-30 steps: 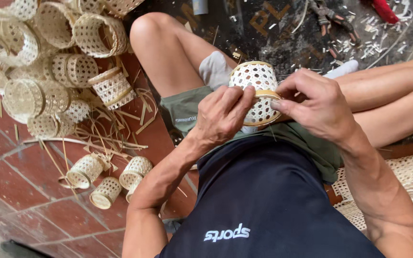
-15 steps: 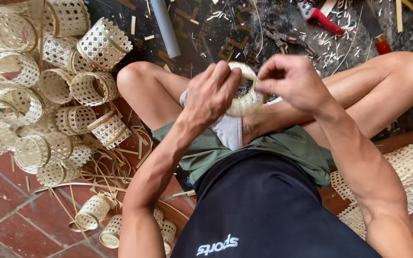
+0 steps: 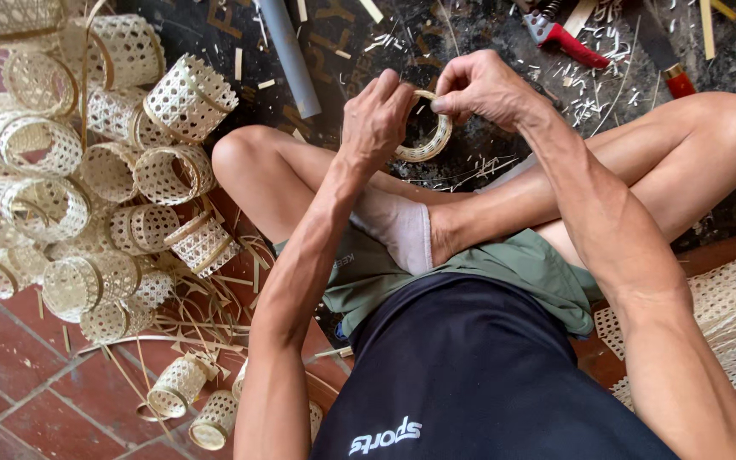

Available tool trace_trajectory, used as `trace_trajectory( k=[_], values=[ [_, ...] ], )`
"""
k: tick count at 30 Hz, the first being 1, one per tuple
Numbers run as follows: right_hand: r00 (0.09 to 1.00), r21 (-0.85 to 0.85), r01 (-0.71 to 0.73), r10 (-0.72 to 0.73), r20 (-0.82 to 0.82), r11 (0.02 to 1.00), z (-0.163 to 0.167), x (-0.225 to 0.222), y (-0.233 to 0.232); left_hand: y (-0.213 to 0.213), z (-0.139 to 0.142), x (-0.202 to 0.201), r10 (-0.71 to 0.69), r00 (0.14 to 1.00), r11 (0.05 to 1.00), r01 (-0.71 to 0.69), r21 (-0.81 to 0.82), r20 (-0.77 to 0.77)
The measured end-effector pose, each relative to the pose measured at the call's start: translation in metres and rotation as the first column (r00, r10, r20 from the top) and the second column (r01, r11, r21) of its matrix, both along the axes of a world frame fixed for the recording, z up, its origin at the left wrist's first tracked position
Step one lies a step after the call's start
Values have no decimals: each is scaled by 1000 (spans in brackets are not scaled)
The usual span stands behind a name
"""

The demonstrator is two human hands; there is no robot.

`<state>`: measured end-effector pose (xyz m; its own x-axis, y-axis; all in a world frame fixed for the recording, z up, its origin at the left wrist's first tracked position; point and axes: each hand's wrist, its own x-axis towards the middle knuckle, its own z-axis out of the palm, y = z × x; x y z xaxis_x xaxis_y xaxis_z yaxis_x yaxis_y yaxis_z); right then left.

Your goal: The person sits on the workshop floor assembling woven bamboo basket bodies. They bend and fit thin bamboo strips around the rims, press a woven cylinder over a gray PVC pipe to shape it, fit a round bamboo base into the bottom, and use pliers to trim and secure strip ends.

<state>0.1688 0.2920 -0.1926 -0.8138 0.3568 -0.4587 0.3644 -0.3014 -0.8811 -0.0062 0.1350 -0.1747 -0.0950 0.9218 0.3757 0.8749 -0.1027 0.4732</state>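
Small woven bamboo ring (image 3: 426, 136), pale and open-weave, held up between both hands above the crossed legs, well clear of the floor. Seen nearly edge-on, opening facing roughly toward the left hand, rim running from upper left down to lower right. Pinched from two sides: left hand (image 3: 376, 119) curled around the left part of the rim, fingers closed on it and covering that portion; right hand (image 3: 483, 85) gripping the upper edge between thumb and forefinger, remaining fingers folded. Equally near to both hands, since both touch it. Directly below, a sock-clad foot (image 3: 402, 230) tucked against the green shorts (image 3: 547, 273). Further out on the dark floor, a grey tube (image 3: 291, 55) to the upper left, red-handled cutters (image 3: 568, 38) to the upper right among bamboo shavings. Off to the left on the red tiles, a heap of finished woven baskets (image 3: 112, 170), well apart from the ring.
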Motion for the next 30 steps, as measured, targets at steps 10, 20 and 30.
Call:
trace_trajectory(
  k=[10, 20, 30],
  values=[
    [995, 135, 27, -15, -94, 990, 3, -12, -6, 2, 1, 5, 53, 997, 998, -52, -21, 56],
    [987, 966, -50, 159, 9, 252, 30, 1, -27, 4, 0, -6, -17, 1000, 999, 16, -46, -10],
    [998, 999, 9, 58, -11, 33, 15, -12, -49, 9, -11, -12, -39, 998, 999, 40, 27, -49]
  ],
)
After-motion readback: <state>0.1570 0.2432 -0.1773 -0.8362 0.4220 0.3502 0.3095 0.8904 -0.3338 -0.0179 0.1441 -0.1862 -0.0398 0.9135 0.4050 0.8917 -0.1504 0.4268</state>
